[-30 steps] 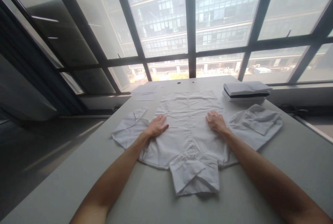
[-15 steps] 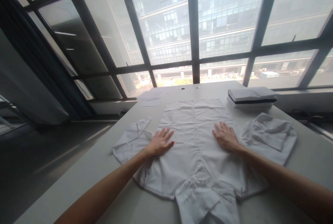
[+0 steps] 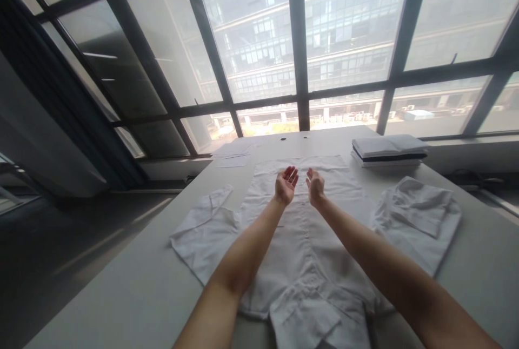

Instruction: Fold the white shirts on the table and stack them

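Observation:
A white garment with a row of buttons down its middle, like a shirt or lab coat point(image 3: 332, 241), lies spread on the table. Its hem is toward the window and its collar toward me; both sleeves are out to the sides. My left hand point(image 3: 286, 184) is over the far part of the garment, left of the button line, palm turned up with fingers loosely spread. Across from it, right of the line, my right hand point(image 3: 315, 186) has its palm turned inward, fingers extended. Nothing is in either hand. Whether they touch the cloth I cannot tell.
On the white table point(image 3: 121, 279), a stack of folded white cloth with a dark layer point(image 3: 389, 149) stands at the far right. White paper sheets point(image 3: 233, 152) lie at the far left. Beyond the table's far edge rise large framed windows point(image 3: 300, 68). A dark curtain point(image 3: 73, 95) hangs at left.
Both hands have left their flat positions on the garment's two sides. They have come inward and farther from me, close together near the button line, with the palms turned. The garment looks much the same.

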